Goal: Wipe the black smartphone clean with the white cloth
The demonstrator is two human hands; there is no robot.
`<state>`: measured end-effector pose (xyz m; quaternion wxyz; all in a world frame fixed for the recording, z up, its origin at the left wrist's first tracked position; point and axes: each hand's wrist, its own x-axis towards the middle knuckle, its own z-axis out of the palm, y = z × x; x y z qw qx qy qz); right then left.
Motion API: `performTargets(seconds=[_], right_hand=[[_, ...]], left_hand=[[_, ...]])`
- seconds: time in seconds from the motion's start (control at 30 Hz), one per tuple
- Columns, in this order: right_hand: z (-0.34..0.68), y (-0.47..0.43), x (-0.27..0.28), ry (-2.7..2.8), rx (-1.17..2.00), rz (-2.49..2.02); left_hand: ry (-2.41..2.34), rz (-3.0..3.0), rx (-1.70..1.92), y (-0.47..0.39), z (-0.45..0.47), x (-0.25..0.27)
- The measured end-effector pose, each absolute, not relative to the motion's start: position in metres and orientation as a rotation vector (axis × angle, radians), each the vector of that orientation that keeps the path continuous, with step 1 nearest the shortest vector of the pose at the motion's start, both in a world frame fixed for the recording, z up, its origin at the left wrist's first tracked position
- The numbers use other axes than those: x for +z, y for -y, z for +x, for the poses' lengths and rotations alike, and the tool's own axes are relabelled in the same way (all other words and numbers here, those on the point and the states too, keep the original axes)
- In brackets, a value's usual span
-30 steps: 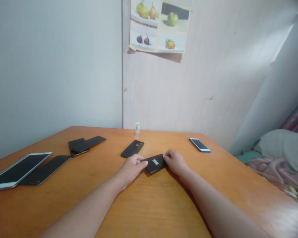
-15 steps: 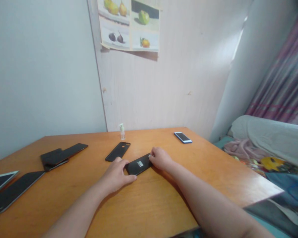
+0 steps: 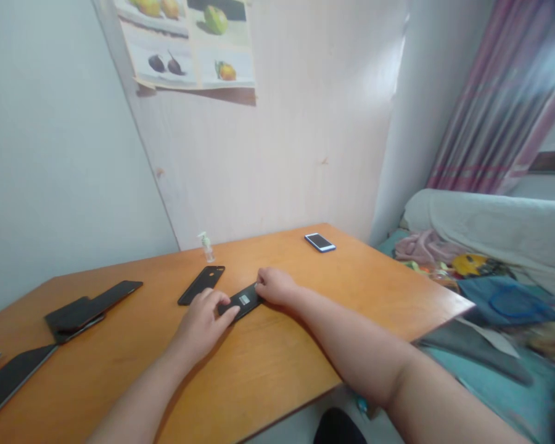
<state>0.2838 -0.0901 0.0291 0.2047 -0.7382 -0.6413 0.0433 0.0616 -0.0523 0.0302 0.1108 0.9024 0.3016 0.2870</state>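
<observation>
A black phone (image 3: 244, 301) with a small pale label on its upper face lies on the wooden table (image 3: 277, 364). At its left end, my left hand (image 3: 209, 313) grips it between thumb and fingers. My right hand (image 3: 274, 285) is closed at the far right end of the phone, its fingertips pinched against the edge; whatever they hold is hidden. Just behind my left hand lies a black phone case (image 3: 201, 283) with cutouts at its upper end.
A clear pump bottle (image 3: 206, 248) stands near the back edge. A white-faced phone (image 3: 320, 242) lies at the back right. On the left are several dark phones (image 3: 106, 304). Right of the table, clothes and cloths (image 3: 494, 296) lie on a bed.
The view has turned right and tilted, so everything on the table appears shifted left. Both hands stay at the two ends of the black phone.
</observation>
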Motion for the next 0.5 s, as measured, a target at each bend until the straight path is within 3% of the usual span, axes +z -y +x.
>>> performTargets(seconds=[0.27, 0.5], right_hand=[[0.285, 0.095, 0.036, 1.79, 0.188, -2.054], [0.289, 0.094, 0.037, 1.837, 0.199, -2.018]], left_hand=[[-0.328, 2.504, 0.575, 0.172, 0.108, 0.089], [0.05, 2.065, 0.417, 0.279, 0.148, 0.088]])
